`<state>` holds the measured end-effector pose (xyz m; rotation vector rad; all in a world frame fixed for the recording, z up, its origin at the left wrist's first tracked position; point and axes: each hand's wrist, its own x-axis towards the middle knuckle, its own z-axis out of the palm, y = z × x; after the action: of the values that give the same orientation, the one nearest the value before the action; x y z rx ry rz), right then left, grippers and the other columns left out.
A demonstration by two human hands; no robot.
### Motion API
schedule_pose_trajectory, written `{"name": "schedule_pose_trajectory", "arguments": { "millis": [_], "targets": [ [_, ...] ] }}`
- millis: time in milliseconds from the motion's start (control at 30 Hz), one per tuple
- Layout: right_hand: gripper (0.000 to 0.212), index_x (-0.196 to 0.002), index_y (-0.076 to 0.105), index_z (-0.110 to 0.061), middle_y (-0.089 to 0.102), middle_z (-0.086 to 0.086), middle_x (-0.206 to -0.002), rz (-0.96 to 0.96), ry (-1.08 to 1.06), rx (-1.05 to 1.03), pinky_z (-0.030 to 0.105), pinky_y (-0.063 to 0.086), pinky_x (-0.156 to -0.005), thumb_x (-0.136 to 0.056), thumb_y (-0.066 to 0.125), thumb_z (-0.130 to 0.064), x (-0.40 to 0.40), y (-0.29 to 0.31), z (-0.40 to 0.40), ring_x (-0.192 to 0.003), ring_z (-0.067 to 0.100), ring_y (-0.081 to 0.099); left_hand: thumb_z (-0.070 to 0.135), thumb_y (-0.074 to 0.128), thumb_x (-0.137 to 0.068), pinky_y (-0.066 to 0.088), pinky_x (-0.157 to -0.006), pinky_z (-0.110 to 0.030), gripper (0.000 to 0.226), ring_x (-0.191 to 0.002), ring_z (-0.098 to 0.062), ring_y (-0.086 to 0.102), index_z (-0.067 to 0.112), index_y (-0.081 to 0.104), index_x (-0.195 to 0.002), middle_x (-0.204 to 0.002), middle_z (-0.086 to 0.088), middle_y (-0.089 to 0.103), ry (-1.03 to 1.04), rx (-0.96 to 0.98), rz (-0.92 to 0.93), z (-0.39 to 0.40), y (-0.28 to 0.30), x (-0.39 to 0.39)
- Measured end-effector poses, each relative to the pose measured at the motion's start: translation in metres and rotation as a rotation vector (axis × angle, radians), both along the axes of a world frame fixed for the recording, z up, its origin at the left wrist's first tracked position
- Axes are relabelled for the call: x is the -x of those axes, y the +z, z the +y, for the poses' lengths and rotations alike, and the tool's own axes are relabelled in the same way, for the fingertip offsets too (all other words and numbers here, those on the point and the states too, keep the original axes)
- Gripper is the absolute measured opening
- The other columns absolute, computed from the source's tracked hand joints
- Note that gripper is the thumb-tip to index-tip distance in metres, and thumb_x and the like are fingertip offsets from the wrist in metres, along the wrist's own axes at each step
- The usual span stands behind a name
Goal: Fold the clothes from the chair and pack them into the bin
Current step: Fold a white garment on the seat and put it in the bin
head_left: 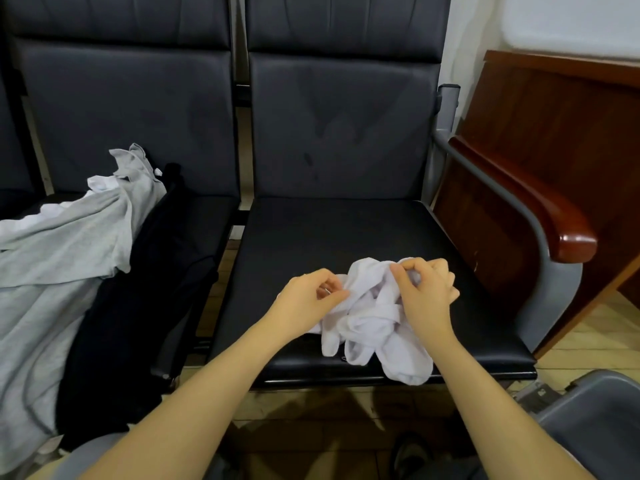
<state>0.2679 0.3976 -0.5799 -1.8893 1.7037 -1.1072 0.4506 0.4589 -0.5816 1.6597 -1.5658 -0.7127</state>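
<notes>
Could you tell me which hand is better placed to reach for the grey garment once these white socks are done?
Probably the left hand: the grey garment lies on its side; the right hand is farther off.

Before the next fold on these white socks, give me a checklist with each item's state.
1. Left hand has a grip on the white socks: ok, fingers pinch the fabric.
2. Right hand has a grip on the socks: ok, fingers curl round the top edge.
3. Socks lie flat and paired: not ok, they are bunched and tangled.
4. Folding space on the seat: ok, bare cushion behind the socks.
5. Other clothes out of the way: ok, the gray garment and black garment lie on the neighbouring seat.
6. Bin ready to receive: cannot tell, only a gray rim shows at lower right.
</notes>
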Motion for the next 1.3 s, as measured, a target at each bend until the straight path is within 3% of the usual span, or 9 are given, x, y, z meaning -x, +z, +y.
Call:
{"name": "schedule_pose_trajectory", "arguments": {
  "millis": [100,200,300,433,533,667,867,1133,1300],
  "targets": [
    [0.002,-0.095,0.057,-0.031,0.034,-0.005,-0.103,0.058,0.054,0.071,0.025,0.017,-0.088,-0.093,0.057,-0.031,0.0,-0.002,0.002,-0.099,0.014,0.034,0.036,0.051,-0.093,0.052,-0.082,-0.04,0.021,-0.085,-0.009,0.061,0.036,0.066,-0.079,-0.082,0.013,0.065,-0.046,-0.036,-0.143,0.002,-0.007,-0.002],
    [0.02,-0.113,0.063,-0.034,0.027,-0.008,-0.104,0.223,0.258,0.195,0.026,0.016,-0.089,-0.094,0.055,-0.033,0.0,-0.007,0.005,-0.094,0.007,0.022,0.034,0.039,-0.098,0.046,-0.089,-0.041,0.037,-0.082,-0.014,0.055,0.041,0.054,-0.064,-0.075,0.01,0.058,-0.096,-0.113,-0.271,0.001,-0.011,-0.004],
    [0.024,-0.112,0.066,-0.037,0.031,-0.006,-0.105,0.418,0.308,0.218,0.025,0.011,-0.086,-0.094,0.052,-0.045,-0.004,-0.012,0.002,-0.093,0.008,0.021,0.032,0.035,-0.099,0.042,-0.094,-0.027,0.033,-0.085,-0.008,0.053,0.039,0.065,-0.086,-0.079,0.013,0.061,-0.104,-0.175,-0.2,0.0,-0.015,-0.009],
    [0.025,-0.109,0.066,-0.039,0.028,-0.009,-0.105,0.501,0.221,0.104,0.031,0.015,-0.091,-0.094,0.048,-0.047,-0.005,-0.022,-0.004,-0.094,0.01,0.021,0.03,0.047,-0.096,0.038,-0.1,-0.028,0.022,-0.094,-0.01,0.055,0.033,0.066,-0.107,-0.091,0.008,0.064,-0.032,-0.085,-0.098,0.002,-0.024,-0.017],
    [0.025,-0.109,0.066,-0.039,0.025,-0.01,-0.103,0.51,0.207,0.066,0.03,0.015,-0.091,-0.094,0.048,-0.047,-0.004,-0.028,-0.006,-0.093,0.01,0.021,0.028,0.058,-0.092,0.019,-0.097,-0.023,0.009,-0.101,-0.004,0.045,0.031,0.064,-0.096,-0.101,0.015,0.054,0.043,0.107,-0.171,0.007,-0.024,-0.018],
    [0.024,-0.108,0.066,-0.04,0.028,-0.008,-0.101,0.488,0.218,0.074,0.027,0.013,-0.089,-0.093,0.05,-0.048,0.0,-0.031,-0.006,-0.092,0.009,0.021,0.025,0.053,-0.093,0.016,-0.088,-0.023,0.017,-0.097,-0.002,0.041,0.027,0.067,-0.082,-0.095,0.012,0.06,-0.046,0.07,-0.252,0.016,-0.024,-0.021],
    [0.026,-0.115,0.06,-0.046,0.027,-0.008,-0.103,0.542,0.264,0.049,0.028,0.013,-0.09,-0.092,0.048,-0.051,0.013,-0.028,0.001,-0.094,0.01,0.022,0.043,0.049,-0.094,0.013,-0.088,-0.021,0.017,-0.11,-0.001,0.032,0.038,0.061,-0.105,-0.109,0.02,0.055,-0.147,-0.003,-0.362,0.025,-0.035,-0.025],
    [0.035,-0.127,0.053,-0.038,0.033,-0.005,-0.1,0.366,0.341,0.007,0.024,0.016,-0.092,-0.102,0.033,-0.024,0.022,-0.024,0.015,-0.092,0.011,0.031,0.035,0.063,-0.088,0.017,-0.086,-0.024,0.01,-0.105,-0.009,0.041,0.026,0.064,-0.085,-0.097,0.012,0.057,0.013,-0.003,-0.207,0.019,-0.034,-0.011],
    [0.039,-0.132,0.049,-0.028,0.041,-0.011,-0.09,0.139,0.354,0.04,0.023,0.022,-0.089,-0.101,0.035,-0.009,0.021,-0.013,0.015,-0.093,0.011,0.04,0.019,0.063,-0.089,0.053,-0.076,-0.028,0.004,-0.083,-0.018,0.065,0.017,0.066,-0.09,-0.086,-0.003,0.068,0.093,0.041,0.149,0.017,-0.01,-0.026]
  ]
}}
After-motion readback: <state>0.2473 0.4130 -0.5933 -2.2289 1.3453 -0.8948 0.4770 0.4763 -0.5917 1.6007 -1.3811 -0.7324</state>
